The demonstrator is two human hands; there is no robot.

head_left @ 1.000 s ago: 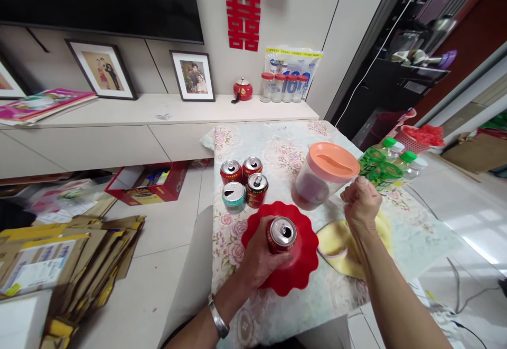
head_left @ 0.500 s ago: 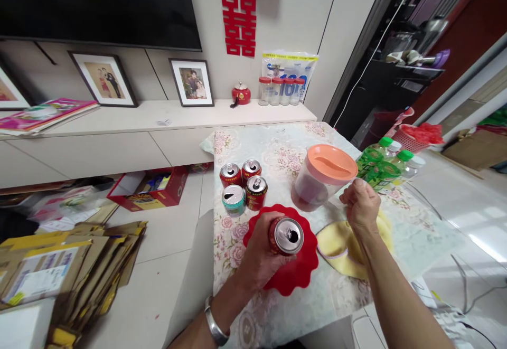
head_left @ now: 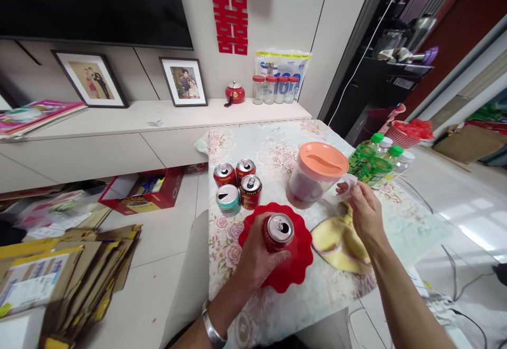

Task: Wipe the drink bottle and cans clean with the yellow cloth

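My left hand (head_left: 257,256) is wrapped round an open red drink can (head_left: 278,231), held upright over a red scalloped plate (head_left: 299,270). Whether the can's base touches the plate is hidden. My right hand (head_left: 365,209) has loosely curved, parted fingers beside the clear handle of a pitcher (head_left: 309,182) with an orange lid and dark contents. Thumb and fingertips are close to the handle; contact there is hard to make out. Several opened cans (head_left: 240,188) stand together behind the plate, one of them turquoise. A yellow cloth (head_left: 343,246) lies under my right hand.
Green-capped bottles (head_left: 374,159) stand at the table's right edge. Behind the flowered tablecloth (head_left: 261,143), a white cabinet (head_left: 170,119) bears glass jars (head_left: 275,90) and picture frames. Folded cardboard (head_left: 91,264) and a red box (head_left: 144,190) are on the floor at left.
My right hand has loosened and shifted slightly right, exposing the pitcher's handle. The can in my left hand has come lower toward the plate. The view has shifted a little.
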